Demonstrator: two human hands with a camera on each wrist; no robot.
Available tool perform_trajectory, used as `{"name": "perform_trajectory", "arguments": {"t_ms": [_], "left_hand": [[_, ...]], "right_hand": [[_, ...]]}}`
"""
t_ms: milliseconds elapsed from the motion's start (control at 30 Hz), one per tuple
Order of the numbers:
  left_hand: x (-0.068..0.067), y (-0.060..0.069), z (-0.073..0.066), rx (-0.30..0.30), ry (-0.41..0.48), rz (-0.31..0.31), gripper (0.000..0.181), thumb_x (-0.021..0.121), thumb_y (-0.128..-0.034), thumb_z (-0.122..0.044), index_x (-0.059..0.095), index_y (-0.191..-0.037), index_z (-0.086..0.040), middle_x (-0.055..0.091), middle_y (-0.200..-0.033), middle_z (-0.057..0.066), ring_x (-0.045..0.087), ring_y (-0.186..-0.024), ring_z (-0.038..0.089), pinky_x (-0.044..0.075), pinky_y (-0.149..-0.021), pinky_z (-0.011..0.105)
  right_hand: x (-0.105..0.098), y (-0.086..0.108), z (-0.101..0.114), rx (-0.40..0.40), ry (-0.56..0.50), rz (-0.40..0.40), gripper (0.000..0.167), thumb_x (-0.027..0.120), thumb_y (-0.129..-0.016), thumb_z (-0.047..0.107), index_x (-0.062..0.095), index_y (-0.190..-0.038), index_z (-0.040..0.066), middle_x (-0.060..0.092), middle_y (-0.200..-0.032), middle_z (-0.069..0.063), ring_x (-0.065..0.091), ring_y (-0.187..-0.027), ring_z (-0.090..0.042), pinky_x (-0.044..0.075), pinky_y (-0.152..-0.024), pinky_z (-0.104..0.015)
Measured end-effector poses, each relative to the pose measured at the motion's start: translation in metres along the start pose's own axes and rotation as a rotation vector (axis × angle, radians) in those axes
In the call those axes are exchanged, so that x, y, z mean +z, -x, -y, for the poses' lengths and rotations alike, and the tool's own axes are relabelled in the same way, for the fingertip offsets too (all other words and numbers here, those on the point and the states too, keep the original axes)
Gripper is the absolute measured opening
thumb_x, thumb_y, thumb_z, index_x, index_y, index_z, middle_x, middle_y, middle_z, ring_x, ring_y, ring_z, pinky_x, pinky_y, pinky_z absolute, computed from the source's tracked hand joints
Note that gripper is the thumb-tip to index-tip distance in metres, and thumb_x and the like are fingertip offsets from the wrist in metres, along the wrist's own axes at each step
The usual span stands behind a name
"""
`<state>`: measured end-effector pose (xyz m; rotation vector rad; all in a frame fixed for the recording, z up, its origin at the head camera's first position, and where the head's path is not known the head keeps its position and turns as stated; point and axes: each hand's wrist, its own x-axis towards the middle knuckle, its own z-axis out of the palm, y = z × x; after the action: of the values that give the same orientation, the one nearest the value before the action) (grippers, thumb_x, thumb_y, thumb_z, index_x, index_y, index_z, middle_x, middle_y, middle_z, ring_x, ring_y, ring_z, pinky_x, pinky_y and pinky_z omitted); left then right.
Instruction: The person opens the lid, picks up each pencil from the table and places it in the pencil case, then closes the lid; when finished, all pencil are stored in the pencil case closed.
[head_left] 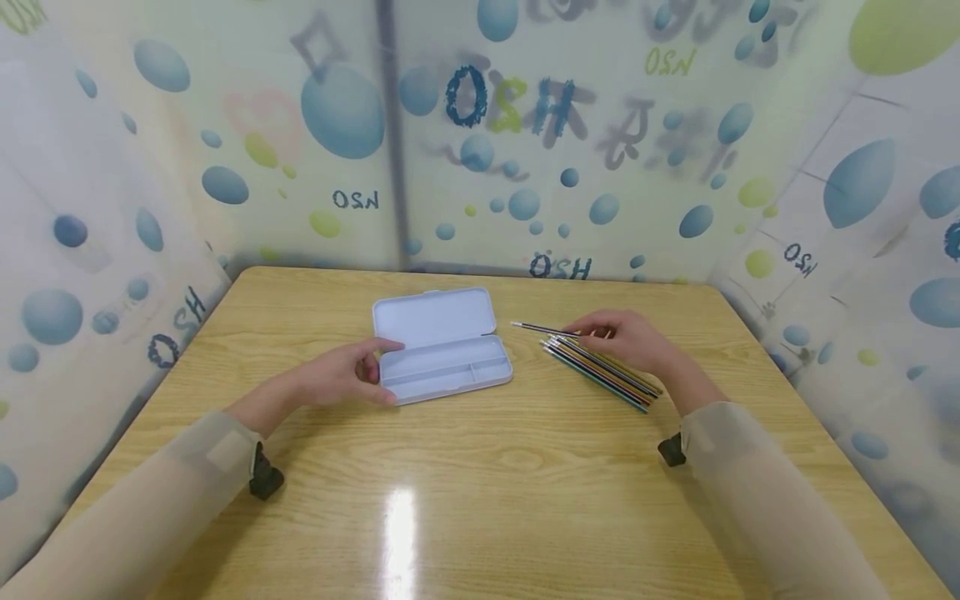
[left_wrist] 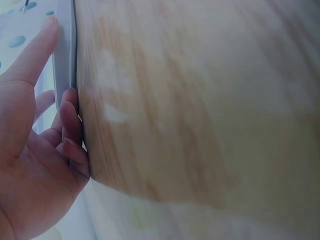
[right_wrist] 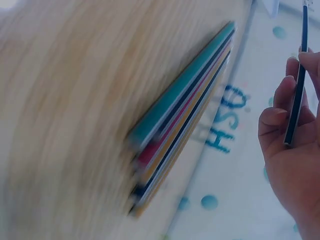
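A pale lavender pencil case (head_left: pixel 433 318) lies on the table with its lid laid back, and its compartments hold nothing. My left hand (head_left: pixel 337 377) holds the left end, index finger near the hinge and thumb at the front corner. In the left wrist view, curled fingers (left_wrist: pixel 72 122) rest against the side of the case (left_wrist: pixel 65 60). My right hand (head_left: pixel 633 340) pinches a dark pencil (head_left: pixel 542 328), its white-tipped end pointing left toward the case. Just below that hand, a bundle of coloured pencils (head_left: pixel 596 375) lies slantwise on the table; the right wrist view shows teal, red, yellow and dark ones.
The wooden table (head_left: pixel 480 500) has a glare spot near its front. Around its back and sides hang pale curtains (head_left: pixel 465 208) printed with blue and green drops. A dark wrist device (head_left: pixel 266 477) sits under the left sleeve, another (head_left: pixel 672 450) under the right.
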<state>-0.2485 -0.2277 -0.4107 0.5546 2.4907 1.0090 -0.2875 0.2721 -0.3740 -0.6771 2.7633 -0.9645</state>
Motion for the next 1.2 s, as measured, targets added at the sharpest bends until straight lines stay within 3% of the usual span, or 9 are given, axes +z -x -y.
{"name": "perform_trajectory", "arguments": {"t_ms": [267, 700, 1200], "left_hand": [[0.000, 0.000, 0.002, 0.009, 0.011, -0.004, 0.094, 0.092, -0.0909, -0.041, 0.044, -0.166, -0.014, 0.062, -0.108, 0.009, 0.056, -0.097, 0.023, 0.050, -0.084, 0.032], [0.001, 0.003, -0.005, 0.007, 0.010, -0.005, 0.093, 0.092, -0.0919, -0.039, 0.043, -0.167, -0.013, 0.062, -0.110, 0.010, 0.056, -0.098, 0.023, 0.049, -0.086, 0.033], [0.001, 0.000, 0.000, 0.039, 0.025, -0.016, 0.090, 0.092, -0.0919, -0.034, 0.045, -0.165, -0.010, 0.062, -0.106, 0.010, 0.056, -0.095, 0.022, 0.049, -0.082, 0.028]], "right_hand": [[0.017, -0.020, 0.026, -0.025, -0.025, 0.032, 0.026, 0.073, -0.107, 0.022, 0.081, -0.132, 0.025, 0.077, -0.120, -0.001, 0.063, -0.099, -0.021, 0.054, -0.086, -0.038], [0.046, -0.053, 0.059, -0.125, -0.090, 0.108, 0.024, 0.074, -0.108, 0.021, 0.083, -0.129, 0.027, 0.077, -0.123, 0.002, 0.064, -0.100, -0.021, 0.055, -0.085, -0.039], [0.078, -0.084, 0.087, -0.191, 0.000, 0.214, 0.024, 0.076, -0.104, 0.019, 0.084, -0.127, 0.021, 0.078, -0.117, 0.000, 0.066, -0.102, -0.016, 0.053, -0.090, -0.031]]}}
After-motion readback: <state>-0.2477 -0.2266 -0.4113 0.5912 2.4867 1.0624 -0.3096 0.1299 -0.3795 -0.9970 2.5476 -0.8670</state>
